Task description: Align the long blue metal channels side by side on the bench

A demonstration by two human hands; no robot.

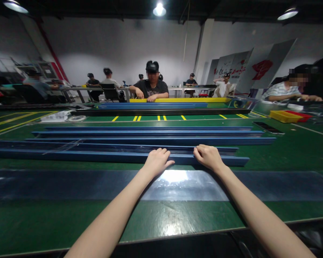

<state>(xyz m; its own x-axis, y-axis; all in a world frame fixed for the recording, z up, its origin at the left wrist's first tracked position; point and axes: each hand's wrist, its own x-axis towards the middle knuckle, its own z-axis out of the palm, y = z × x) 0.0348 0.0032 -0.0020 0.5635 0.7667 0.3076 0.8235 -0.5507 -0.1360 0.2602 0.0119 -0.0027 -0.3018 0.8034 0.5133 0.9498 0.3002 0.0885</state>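
Observation:
A long blue U-shaped channel (97, 154) lies across the green table in front of me, open side up. Over its near wall, left of the middle, my left hand (158, 160) curls its fingers, with the thumb stretched out on the near side. Further right, my right hand (208, 156) grips the same channel with bent fingers; its fingertips are partly hidden. Nearer to me, a clear flat plastic strip (97, 184) lies under my forearms and reflects the lamp light. More blue channels (150, 134) lie parallel just beyond, and clear film (66, 145) crosses some on the left.
Beyond lie a black rail (164, 112), blue profiles (150, 105) and a yellow bar (177, 100), where a person (152, 86) sits opposite. A phone (268, 127) and a yellow tray (284, 116) stand right. The table's front edge (150, 239) is near me.

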